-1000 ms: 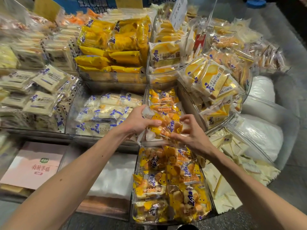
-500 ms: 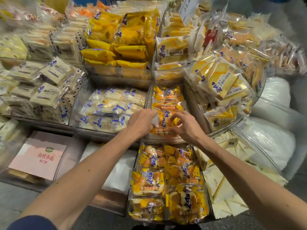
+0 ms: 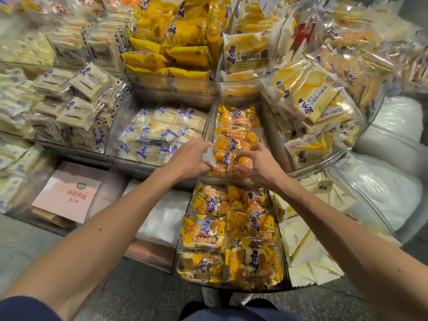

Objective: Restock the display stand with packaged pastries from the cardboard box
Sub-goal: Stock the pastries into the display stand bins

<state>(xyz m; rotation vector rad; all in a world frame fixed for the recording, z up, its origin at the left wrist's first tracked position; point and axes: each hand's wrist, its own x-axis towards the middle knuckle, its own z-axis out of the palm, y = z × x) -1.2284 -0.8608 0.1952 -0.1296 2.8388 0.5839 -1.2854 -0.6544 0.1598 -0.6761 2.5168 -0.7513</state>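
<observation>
A tiered display stand of clear plastic bins (image 3: 209,126) fills the view. In the narrow middle bin lie orange-and-yellow packs of small buns (image 3: 234,135). My left hand (image 3: 192,158) grips the white crimped end of the nearest pack (image 3: 229,158) in that bin. My right hand (image 3: 257,164) pinches the same pack's right side with curled fingers. The pack rests low in the bin, on the others. Below it, the lower bin (image 3: 183,230) holds several more of the same bun packs. No cardboard box is in view.
White roll packs (image 3: 157,135) fill the bin to the left, sliced-bread packs (image 3: 312,100) the bin to the right, yellow packs (image 3: 176,42) the upper tier. A pink box (image 3: 69,195) lies lower left. White sacks (image 3: 389,172) sit at the right. My shoes show at the bottom.
Both hands have lowered the bun pack from above the bin edge down into the middle bin. The camera has moved closer to the stand.
</observation>
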